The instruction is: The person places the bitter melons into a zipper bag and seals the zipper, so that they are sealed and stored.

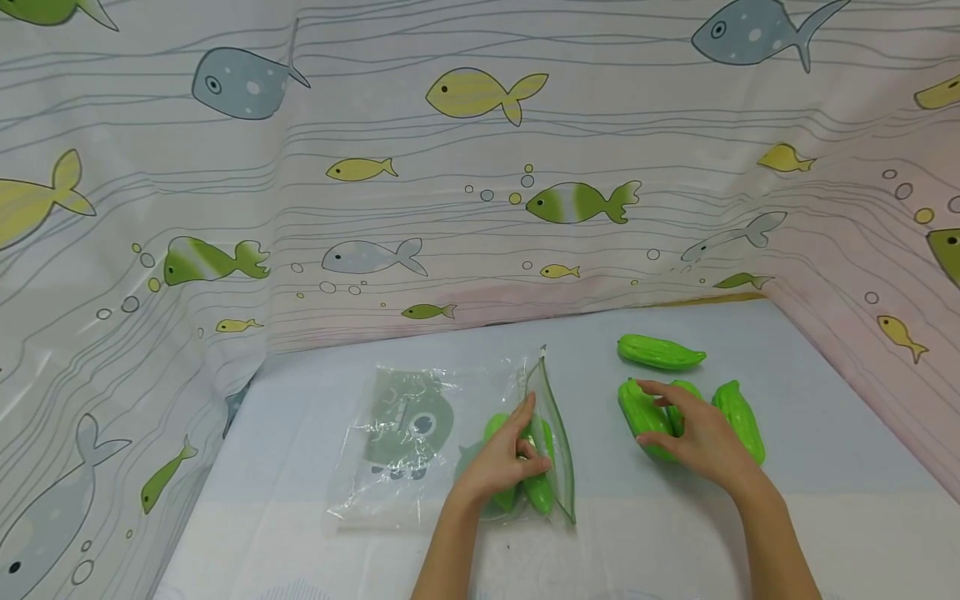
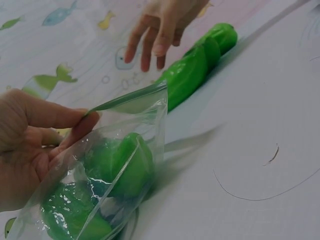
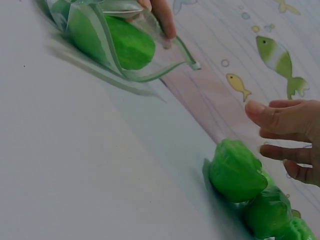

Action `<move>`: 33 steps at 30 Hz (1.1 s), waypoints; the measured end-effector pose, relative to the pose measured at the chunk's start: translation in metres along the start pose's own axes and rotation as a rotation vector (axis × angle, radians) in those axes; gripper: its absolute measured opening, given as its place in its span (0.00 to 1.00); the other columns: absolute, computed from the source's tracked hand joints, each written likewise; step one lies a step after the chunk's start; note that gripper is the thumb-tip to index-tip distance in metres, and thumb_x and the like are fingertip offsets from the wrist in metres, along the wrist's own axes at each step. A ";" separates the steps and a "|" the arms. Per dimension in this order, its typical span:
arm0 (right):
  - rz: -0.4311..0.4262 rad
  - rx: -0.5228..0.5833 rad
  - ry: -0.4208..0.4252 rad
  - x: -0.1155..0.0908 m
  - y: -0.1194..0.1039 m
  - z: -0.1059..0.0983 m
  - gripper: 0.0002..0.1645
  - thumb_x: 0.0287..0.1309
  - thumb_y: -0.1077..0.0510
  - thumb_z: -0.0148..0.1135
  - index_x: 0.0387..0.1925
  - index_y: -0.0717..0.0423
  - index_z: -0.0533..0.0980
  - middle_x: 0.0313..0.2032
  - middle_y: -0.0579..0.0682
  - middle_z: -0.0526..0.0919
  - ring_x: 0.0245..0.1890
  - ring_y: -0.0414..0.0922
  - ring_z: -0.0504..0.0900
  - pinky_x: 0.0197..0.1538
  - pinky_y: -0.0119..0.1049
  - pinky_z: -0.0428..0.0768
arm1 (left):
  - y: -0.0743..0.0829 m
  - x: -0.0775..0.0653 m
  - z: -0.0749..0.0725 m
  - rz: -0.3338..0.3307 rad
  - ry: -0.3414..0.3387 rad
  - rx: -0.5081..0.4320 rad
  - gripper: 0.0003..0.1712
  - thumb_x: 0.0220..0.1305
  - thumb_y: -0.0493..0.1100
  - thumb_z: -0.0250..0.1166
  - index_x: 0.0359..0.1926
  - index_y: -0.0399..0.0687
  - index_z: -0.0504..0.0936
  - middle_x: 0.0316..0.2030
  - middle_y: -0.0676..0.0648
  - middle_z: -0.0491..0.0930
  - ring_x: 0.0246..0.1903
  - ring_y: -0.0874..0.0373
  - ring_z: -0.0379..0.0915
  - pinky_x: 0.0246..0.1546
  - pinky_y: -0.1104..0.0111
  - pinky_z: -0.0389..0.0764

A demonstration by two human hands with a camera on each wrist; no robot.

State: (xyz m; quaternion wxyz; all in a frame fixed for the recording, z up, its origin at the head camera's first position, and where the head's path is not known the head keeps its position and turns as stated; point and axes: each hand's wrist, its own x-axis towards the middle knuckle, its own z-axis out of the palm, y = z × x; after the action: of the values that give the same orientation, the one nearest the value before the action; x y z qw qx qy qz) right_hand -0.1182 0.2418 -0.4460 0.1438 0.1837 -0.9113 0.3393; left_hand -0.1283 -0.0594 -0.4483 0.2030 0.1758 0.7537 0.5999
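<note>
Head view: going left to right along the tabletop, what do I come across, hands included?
The printed creature on the clear bag, the left hand, the bag's green zip edge, the leftmost loose green vegetable, the right hand, the rightmost loose green vegetable.

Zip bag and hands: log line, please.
left hand: pinches zip bag edge; zip bag: mouth open, bitter gourds inside; right hand: hovers over loose bitter gourds

Your vegetables [image 1: 660,352]: bright green all over.
Your bag [image 1: 450,442]: see-through, green edge, grey-green pictures.
Your curtain [image 1: 465,142]: white and pink, wavy lines, blue, yellow and green fish.
Your table [image 1: 637,542]: pale blue far, white near.
</note>
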 end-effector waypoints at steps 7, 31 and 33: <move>0.021 0.004 -0.011 0.000 0.001 0.000 0.47 0.37 0.59 0.80 0.63 0.53 0.70 0.54 0.52 0.79 0.48 0.51 0.79 0.44 0.50 0.75 | 0.000 0.001 0.000 0.003 0.002 0.012 0.55 0.56 0.26 0.66 0.76 0.45 0.42 0.75 0.42 0.37 0.28 0.63 0.76 0.34 0.76 0.75; 0.169 -0.161 -0.078 0.002 0.007 0.007 0.42 0.48 0.50 0.74 0.63 0.60 0.69 0.53 0.63 0.77 0.53 0.62 0.74 0.51 0.60 0.72 | -0.001 0.000 -0.001 0.000 0.004 -0.004 0.55 0.56 0.27 0.66 0.76 0.46 0.42 0.75 0.43 0.37 0.28 0.63 0.76 0.34 0.75 0.76; 0.162 -0.184 -0.083 0.002 0.007 0.008 0.42 0.48 0.50 0.74 0.63 0.60 0.69 0.54 0.64 0.77 0.54 0.63 0.73 0.51 0.60 0.71 | 0.000 0.000 -0.001 -0.002 0.005 -0.007 0.55 0.56 0.27 0.66 0.76 0.46 0.43 0.75 0.43 0.37 0.28 0.62 0.76 0.33 0.75 0.76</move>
State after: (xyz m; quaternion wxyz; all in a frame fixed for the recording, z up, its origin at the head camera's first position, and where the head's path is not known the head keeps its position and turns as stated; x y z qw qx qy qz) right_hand -0.1242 0.2407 -0.4546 0.0941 0.1094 -0.9556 0.2570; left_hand -0.1288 -0.0600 -0.4483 0.2024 0.1730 0.7521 0.6029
